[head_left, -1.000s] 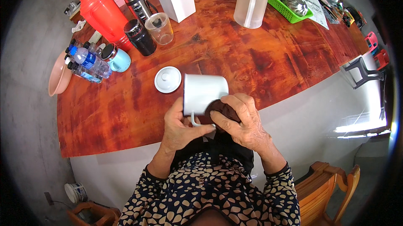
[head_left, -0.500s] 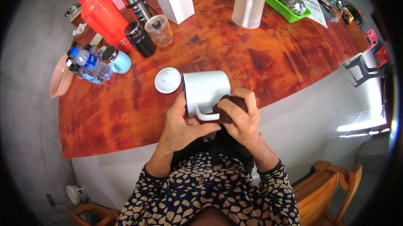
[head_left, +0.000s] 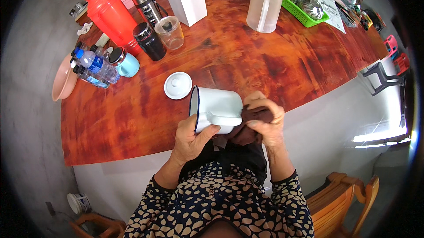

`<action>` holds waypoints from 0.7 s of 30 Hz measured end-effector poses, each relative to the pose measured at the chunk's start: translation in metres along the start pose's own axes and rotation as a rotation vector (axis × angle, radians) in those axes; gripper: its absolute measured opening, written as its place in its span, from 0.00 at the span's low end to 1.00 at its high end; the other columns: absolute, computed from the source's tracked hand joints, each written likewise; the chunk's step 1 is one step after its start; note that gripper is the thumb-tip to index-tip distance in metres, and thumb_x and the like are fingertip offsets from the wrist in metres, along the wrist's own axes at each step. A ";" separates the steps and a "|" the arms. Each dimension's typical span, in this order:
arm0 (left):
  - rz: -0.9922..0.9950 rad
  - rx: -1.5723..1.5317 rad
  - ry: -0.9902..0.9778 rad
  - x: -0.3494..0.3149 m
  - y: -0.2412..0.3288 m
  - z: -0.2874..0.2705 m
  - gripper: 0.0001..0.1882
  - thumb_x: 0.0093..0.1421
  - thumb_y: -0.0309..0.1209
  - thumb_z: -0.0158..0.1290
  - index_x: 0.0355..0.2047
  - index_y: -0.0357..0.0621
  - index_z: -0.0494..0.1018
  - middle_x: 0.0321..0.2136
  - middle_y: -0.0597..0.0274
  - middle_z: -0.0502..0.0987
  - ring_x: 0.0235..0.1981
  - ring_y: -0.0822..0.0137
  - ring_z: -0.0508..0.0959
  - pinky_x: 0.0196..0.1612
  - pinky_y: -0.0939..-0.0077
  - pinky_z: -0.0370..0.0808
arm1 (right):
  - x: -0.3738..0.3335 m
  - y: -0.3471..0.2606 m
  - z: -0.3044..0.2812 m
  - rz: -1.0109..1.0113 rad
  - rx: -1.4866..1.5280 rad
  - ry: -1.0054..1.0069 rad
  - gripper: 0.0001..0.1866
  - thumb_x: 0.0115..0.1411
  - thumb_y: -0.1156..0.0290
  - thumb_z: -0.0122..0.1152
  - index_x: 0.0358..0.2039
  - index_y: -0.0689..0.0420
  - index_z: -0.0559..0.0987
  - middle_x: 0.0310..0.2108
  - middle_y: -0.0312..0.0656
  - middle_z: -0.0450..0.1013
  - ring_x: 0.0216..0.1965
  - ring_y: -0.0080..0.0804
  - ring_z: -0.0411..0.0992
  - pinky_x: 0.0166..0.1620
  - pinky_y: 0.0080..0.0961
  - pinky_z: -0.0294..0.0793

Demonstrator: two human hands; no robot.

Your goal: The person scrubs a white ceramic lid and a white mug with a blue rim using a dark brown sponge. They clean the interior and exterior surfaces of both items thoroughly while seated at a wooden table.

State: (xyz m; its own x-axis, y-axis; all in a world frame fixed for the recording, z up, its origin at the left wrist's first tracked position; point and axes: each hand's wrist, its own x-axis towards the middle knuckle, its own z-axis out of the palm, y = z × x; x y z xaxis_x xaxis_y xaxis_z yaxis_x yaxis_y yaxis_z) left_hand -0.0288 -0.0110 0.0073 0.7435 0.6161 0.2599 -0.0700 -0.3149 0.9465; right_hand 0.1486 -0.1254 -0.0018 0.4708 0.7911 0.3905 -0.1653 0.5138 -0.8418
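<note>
A white enamel mug (head_left: 219, 101) with a dark blue rim lies tilted on its side in the air over the table's near edge, its mouth facing left. My left hand (head_left: 191, 140) grips it from below at the rim, the thumb resting by the handle. Bunched in the fingers of my right hand (head_left: 270, 125) is a dark brown cloth (head_left: 257, 115), held against the mug's base end; part of the cloth hangs below the mug. The white lid (head_left: 178, 85) rests on the table just beyond the mug, to its left.
Across the wooden table (head_left: 221, 57) stand a red thermos jug (head_left: 110, 17), a black flask (head_left: 149, 41), a clear plastic cup (head_left: 170, 33), a white box (head_left: 185, 0) and a frosted pitcher (head_left: 265, 6). Several bottles (head_left: 95, 66) sit at left, a green basket (head_left: 304, 13) at far right.
The mug has turned so its handle faces up toward me, and it has dropped slightly nearer. My right hand has moved with the cloth from beside the handle to the mug's base end.
</note>
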 end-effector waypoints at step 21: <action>0.214 0.322 -0.008 0.004 0.003 0.011 0.07 0.56 0.27 0.59 0.33 0.35 0.77 0.24 0.57 0.78 0.23 0.61 0.77 0.26 0.71 0.70 | -0.003 -0.019 0.008 0.173 -0.297 -0.052 0.11 0.52 0.77 0.67 0.37 0.63 0.81 0.39 0.39 0.69 0.40 0.27 0.69 0.42 0.24 0.69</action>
State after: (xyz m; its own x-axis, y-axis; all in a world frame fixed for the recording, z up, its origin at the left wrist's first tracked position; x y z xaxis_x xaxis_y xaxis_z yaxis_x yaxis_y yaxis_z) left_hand -0.0188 -0.0175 0.0094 0.7401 0.5062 0.4427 -0.0133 -0.6472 0.7622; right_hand 0.1439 -0.1345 0.0158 0.4119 0.8779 0.2444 0.0241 0.2576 -0.9660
